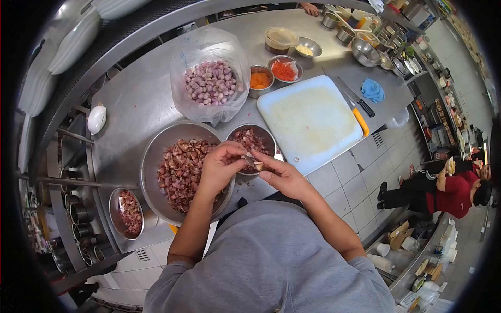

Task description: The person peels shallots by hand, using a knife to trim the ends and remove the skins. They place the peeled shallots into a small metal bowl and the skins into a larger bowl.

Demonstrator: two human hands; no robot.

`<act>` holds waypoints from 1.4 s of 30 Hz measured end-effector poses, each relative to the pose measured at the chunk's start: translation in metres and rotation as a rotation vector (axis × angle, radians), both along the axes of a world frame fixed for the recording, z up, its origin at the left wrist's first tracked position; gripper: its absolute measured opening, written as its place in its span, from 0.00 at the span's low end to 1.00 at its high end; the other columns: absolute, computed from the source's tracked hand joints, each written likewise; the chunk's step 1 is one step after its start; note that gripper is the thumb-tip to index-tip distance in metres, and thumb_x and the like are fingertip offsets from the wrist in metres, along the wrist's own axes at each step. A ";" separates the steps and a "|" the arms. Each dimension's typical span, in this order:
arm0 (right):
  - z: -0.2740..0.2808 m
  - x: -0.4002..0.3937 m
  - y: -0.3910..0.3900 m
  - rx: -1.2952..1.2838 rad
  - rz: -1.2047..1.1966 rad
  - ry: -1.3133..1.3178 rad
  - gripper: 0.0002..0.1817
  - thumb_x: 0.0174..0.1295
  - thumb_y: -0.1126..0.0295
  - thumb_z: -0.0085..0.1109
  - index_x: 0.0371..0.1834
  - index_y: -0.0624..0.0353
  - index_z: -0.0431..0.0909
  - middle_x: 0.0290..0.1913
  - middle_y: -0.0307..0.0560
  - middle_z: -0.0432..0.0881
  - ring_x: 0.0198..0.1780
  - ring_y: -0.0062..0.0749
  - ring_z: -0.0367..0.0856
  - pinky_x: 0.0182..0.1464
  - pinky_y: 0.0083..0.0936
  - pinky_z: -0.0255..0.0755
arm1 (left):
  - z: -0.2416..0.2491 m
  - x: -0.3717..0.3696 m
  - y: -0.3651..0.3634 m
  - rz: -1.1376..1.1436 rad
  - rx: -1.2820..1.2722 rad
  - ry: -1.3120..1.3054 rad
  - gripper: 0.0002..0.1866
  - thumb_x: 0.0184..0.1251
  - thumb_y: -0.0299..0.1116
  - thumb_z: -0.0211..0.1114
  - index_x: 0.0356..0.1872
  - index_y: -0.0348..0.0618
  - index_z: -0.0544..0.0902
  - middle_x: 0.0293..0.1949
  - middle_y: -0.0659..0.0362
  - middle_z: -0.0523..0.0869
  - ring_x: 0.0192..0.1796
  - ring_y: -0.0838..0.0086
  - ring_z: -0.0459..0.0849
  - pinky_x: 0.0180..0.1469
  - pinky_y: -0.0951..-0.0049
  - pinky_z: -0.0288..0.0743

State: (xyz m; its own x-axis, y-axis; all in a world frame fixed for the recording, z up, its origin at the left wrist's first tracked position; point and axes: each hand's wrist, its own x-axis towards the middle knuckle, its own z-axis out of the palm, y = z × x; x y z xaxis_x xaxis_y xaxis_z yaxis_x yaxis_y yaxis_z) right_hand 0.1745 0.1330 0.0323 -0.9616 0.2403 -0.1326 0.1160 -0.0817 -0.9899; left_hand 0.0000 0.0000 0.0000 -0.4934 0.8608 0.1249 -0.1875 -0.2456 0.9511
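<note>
Over the smaller steel bowl (271, 136) of reddish-purple peelings, my two hands meet at the fingertips. My left hand (220, 166) is closed in a pinch on a small, dark, blade-like piece (250, 161), mostly covered by the fingers. Against it, my right hand (286, 176) pinches a pale, partly peeled shallot (258, 166) between thumb and fingers. A large steel bowl (148, 172) beside my left hand holds a heap of unpeeled shallots (181, 172). Behind them stands an open clear plastic bag (180, 101) with many peeled purple shallots (213, 82).
A white cutting board (308, 125) lies right of the bowls, with a black-handled knife (365, 107), a yellow handle (360, 122) and blue cloth (373, 90) beyond. Carrot bowls (286, 70) sit behind. A small bowl (116, 211) of peelings is front left. Another person (454, 190) stands far right.
</note>
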 end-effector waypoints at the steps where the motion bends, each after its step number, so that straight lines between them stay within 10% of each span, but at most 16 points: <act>1: 0.000 0.000 0.000 0.002 0.006 0.014 0.28 0.72 0.67 0.55 0.74 0.56 0.63 0.72 0.44 0.68 0.69 0.26 0.67 0.70 0.25 0.59 | 0.002 -0.001 -0.001 -0.001 -0.013 0.059 0.14 0.57 0.14 0.67 0.43 0.37 0.82 0.49 0.55 0.79 0.51 0.74 0.82 0.51 0.77 0.79; 6: 0.000 -0.001 -0.001 0.040 0.023 0.024 0.26 0.72 0.68 0.54 0.72 0.57 0.65 0.70 0.44 0.71 0.69 0.27 0.67 0.70 0.25 0.60 | 0.016 -0.002 -0.005 -0.011 -0.062 0.160 0.13 0.57 0.14 0.67 0.44 0.35 0.81 0.48 0.56 0.80 0.47 0.76 0.83 0.50 0.78 0.79; 12: 0.004 0.000 -0.002 -0.071 -0.039 -0.072 0.25 0.73 0.67 0.53 0.72 0.50 0.66 0.43 0.35 0.81 0.36 0.14 0.74 0.39 0.15 0.71 | 0.008 0.000 -0.003 -0.031 -0.088 -0.163 0.19 0.60 0.15 0.66 0.53 0.34 0.77 0.49 0.56 0.82 0.49 0.75 0.84 0.52 0.77 0.79; 17: 0.002 -0.001 -0.002 -0.518 -0.049 -0.113 0.25 0.74 0.63 0.51 0.74 0.42 0.64 0.22 0.27 0.59 0.22 0.12 0.57 0.22 0.12 0.50 | 0.016 0.010 0.006 0.002 -0.007 -0.268 0.20 0.64 0.15 0.63 0.57 0.34 0.75 0.54 0.53 0.82 0.54 0.73 0.82 0.54 0.74 0.80; 33: 0.002 -0.007 -0.001 -0.408 -0.234 -0.093 0.31 0.74 0.68 0.49 0.78 0.42 0.53 0.27 0.29 0.62 0.21 0.12 0.56 0.21 0.13 0.51 | 0.002 0.012 0.009 0.027 -0.032 -0.450 0.15 0.69 0.21 0.59 0.57 0.35 0.78 0.55 0.50 0.82 0.52 0.67 0.85 0.56 0.67 0.81; 36: -0.002 -0.004 0.000 -0.223 -0.097 -0.079 0.34 0.74 0.68 0.50 0.80 0.45 0.48 0.37 0.35 0.73 0.29 0.17 0.70 0.31 0.15 0.68 | -0.004 0.013 0.008 0.042 0.001 -0.471 0.14 0.70 0.22 0.59 0.54 0.36 0.78 0.55 0.52 0.82 0.54 0.68 0.84 0.56 0.68 0.81; 38: 0.002 -0.007 -0.005 -0.056 -0.086 -0.003 0.34 0.73 0.68 0.51 0.79 0.50 0.49 0.58 0.44 0.78 0.54 0.26 0.78 0.57 0.22 0.72 | -0.002 0.015 0.008 0.031 -0.005 -0.462 0.11 0.69 0.22 0.61 0.51 0.37 0.78 0.53 0.54 0.82 0.54 0.69 0.83 0.55 0.68 0.82; 42: -0.001 -0.007 -0.003 0.068 -0.038 -0.007 0.31 0.73 0.67 0.51 0.77 0.54 0.55 0.73 0.47 0.66 0.73 0.30 0.63 0.73 0.26 0.54 | -0.010 0.016 0.008 -0.003 0.045 -0.462 0.10 0.68 0.21 0.62 0.49 0.38 0.80 0.51 0.56 0.83 0.53 0.72 0.83 0.55 0.70 0.82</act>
